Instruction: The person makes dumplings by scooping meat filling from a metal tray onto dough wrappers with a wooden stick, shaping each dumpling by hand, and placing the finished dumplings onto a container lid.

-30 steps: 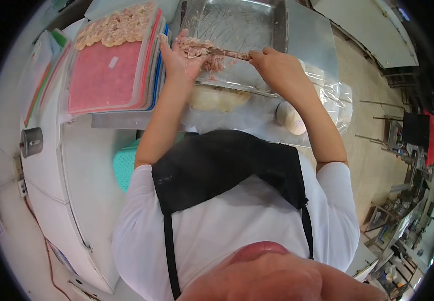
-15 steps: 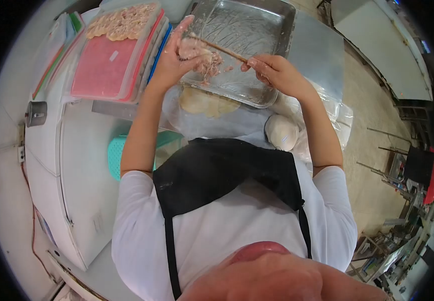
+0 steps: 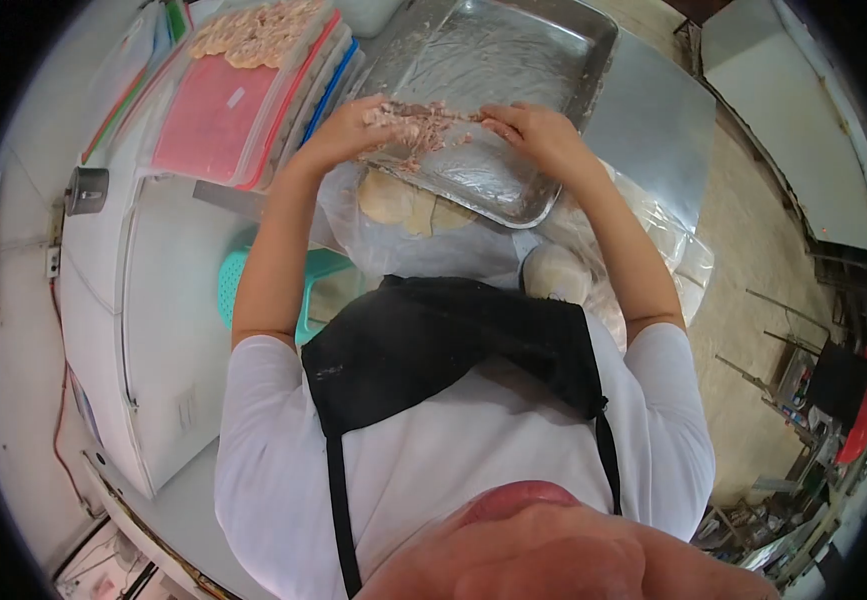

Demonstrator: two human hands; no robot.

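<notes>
Ground-meat filling [image 3: 421, 135] lies heaped at the near left of a large metal tray [image 3: 513, 208]. My right hand [image 3: 531, 132] is closed on a thin wooden stick [image 3: 465, 117], whose far end is in the meat. Beside the heap, my left hand [image 3: 355, 128] has its fingers curled in. Bits of meat cling to it, and whatever it holds is hidden. Pale round dough wrappers [image 3: 393, 199] lie on a plastic sheet just in front of the tray.
Stacked plastic boxes [image 3: 215, 120] stand at left, the top one partly covered with rows of filled dumplings [image 3: 258, 35]. A pale dough ball [image 3: 556, 272] and clear plastic bags [image 3: 691, 270] are at right. A turquoise stool [image 3: 233, 285] sits below the table edge.
My left hand has come down from a raised, spread pose with a pale wrapper in it to the meat heap. The stick has lowered into the meat, and my right hand has shifted slightly.
</notes>
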